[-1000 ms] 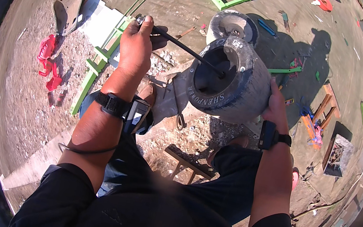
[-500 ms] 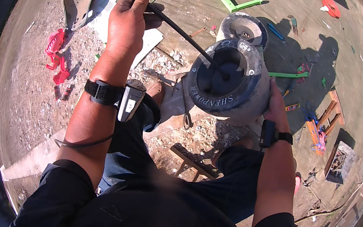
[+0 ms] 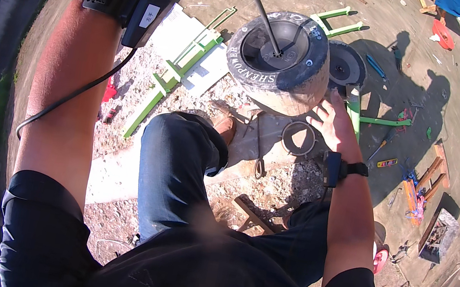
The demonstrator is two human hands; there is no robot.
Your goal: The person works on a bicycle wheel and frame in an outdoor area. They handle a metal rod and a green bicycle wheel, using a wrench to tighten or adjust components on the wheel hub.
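Head view: a long, thin, straight black rod [image 3: 259, 8] slants from the upper edge down and rightward, its lower end in the hub of a wide black rubber wheel [image 3: 279, 94]. The rod's far end lies out of frame. The wheel sits in the upper middle, hollow face turned up towards us, pale tread side facing our legs. We cannot tell whether it rests on the ground.

Our right hand [image 3: 335, 125] is spread, fingers apart, at the wheel's lower right; contact is unclear. Our left hand is beyond the upper edge, so we cannot tell its grip.

A second dark wheel [image 3: 349, 69] stands just beyond, partly hidden by the first. A long light-green metal frame [image 3: 176, 72] lies left across white paper sheets [image 3: 210, 71]; a light-green U-shaped bracket [image 3: 352, 28] lies above right. Nearest below, we note a round grey metal ring [image 3: 284, 136].

Wheel's appearance: dark sidewall with pale raised lettering, dusty tan-grey tread, smooth dark bowl-like recess. Rod: plain and uniform along its visible length.
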